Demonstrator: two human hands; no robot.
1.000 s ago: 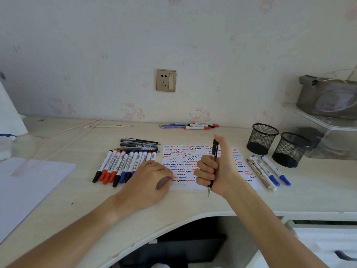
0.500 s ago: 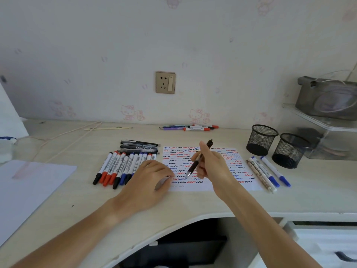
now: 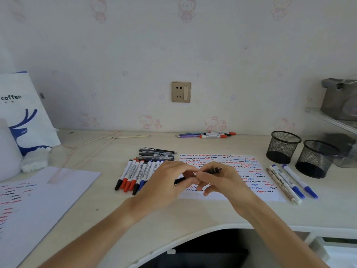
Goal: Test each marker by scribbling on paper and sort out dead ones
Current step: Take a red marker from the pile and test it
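Partly hidden black pen (image 3: 211, 170) between both hands.

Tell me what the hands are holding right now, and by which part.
Both hands hold one dark pen over the scribbled paper: the right hand pinches its barrel near the upper end, the left hand grips the lower end.

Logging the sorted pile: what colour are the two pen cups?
Black wire mesh, both cups; head view.
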